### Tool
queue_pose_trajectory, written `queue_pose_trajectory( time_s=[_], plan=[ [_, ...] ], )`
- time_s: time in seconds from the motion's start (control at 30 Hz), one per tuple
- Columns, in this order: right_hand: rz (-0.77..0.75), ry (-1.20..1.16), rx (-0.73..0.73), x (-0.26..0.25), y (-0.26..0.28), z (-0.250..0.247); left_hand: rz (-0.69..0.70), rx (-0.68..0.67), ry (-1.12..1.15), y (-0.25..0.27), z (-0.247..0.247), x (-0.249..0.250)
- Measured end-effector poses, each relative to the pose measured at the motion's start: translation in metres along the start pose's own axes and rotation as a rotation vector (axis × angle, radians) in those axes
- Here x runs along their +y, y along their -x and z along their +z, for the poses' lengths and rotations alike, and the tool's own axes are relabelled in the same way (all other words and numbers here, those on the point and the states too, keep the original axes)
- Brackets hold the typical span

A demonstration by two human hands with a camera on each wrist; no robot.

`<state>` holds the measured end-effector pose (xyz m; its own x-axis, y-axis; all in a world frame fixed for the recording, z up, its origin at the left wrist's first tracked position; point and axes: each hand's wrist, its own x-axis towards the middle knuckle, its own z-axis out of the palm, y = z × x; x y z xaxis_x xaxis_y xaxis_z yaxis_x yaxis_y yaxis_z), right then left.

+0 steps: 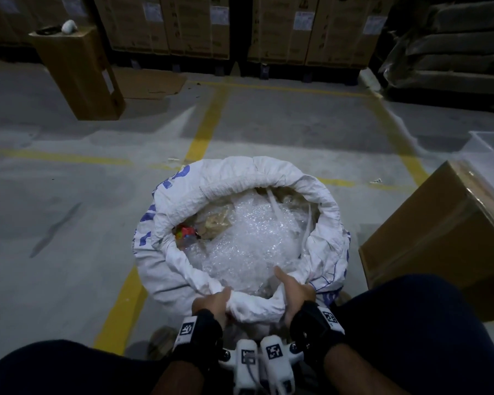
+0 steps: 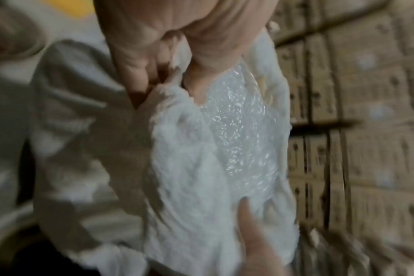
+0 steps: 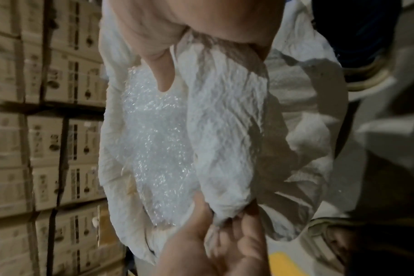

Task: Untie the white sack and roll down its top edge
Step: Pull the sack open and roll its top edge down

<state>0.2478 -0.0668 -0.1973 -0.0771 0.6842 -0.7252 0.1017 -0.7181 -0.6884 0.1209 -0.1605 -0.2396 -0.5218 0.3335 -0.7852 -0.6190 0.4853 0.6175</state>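
The white sack [image 1: 241, 232] stands upright on the floor with its mouth open and untied. It is woven, crinkled material with blue print on the outer wall. Its top edge is rolled outward into a thick, rumpled collar that runs all the way round the opening. The near part of that collar lies bunched between the two sets of fingers, which curl over it from the outside, with the thumbs on the inner side. The far part of the rim lies well beyond the fingertips. Inside, just past the thumbs, bubble wrap [image 1: 248, 238] fills the sack nearly to the rim.
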Motion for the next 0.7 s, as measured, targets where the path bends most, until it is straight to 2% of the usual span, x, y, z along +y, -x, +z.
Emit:
queue_pose_trajectory(
  time_s=[0.07,0.13,0.2,0.27,0.33,0.43,0.57,0.7],
  plan=[
    [0.020,-0.010,-0.074,0.004,-0.016,-0.002,-0.121,-0.128,0.300,0.005,-0.002,-0.003],
    [0.088,-0.045,-0.160,0.013,-0.043,-0.005,-0.233,-0.266,0.495,0.013,-0.002,0.000],
    [0.191,-0.144,-0.220,-0.003,-0.029,-0.006,-0.220,-0.320,0.607,0.022,-0.002,0.008],
    [0.244,-0.261,-0.378,-0.026,-0.003,-0.003,-0.151,-0.322,0.699,0.023,0.000,0.013],
    [0.226,-0.336,-0.399,-0.039,-0.003,-0.003,-0.081,-0.334,0.796,0.027,0.003,0.020],
    [0.169,-0.406,-0.397,-0.047,-0.010,0.003,-0.075,-0.321,0.922,0.018,0.006,0.027],
    [0.165,-0.269,-0.375,-0.041,-0.012,0.002,-0.132,-0.369,0.912,0.029,0.010,0.032],
    [0.035,-0.066,-0.262,-0.038,-0.014,-0.009,-0.145,-0.466,0.650,0.031,0.016,0.022]
  ],
)
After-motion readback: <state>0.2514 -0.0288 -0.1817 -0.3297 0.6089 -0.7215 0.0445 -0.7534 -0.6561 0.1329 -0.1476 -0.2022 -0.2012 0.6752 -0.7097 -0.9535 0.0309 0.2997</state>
